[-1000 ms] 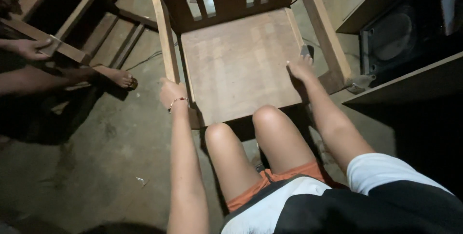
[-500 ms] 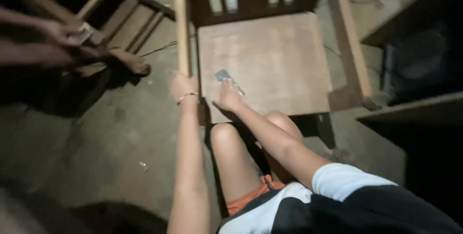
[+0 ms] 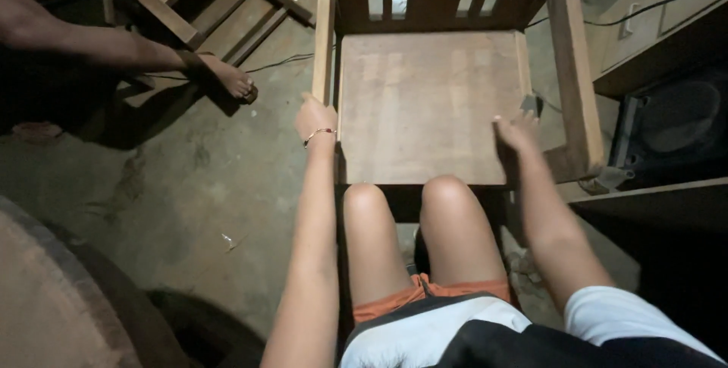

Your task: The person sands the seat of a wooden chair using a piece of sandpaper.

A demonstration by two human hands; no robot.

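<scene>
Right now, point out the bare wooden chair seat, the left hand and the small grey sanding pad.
bare wooden chair seat (image 3: 425, 103), head view, panel centre
left hand (image 3: 315, 118), head view, back
small grey sanding pad (image 3: 528, 103), head view, top face

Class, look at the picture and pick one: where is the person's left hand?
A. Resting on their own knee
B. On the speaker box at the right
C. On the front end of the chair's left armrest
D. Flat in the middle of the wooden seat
C: the left hand, with a bracelet at the wrist, grips the front end of the left armrest of the wooden chair, beside the seat.
</scene>
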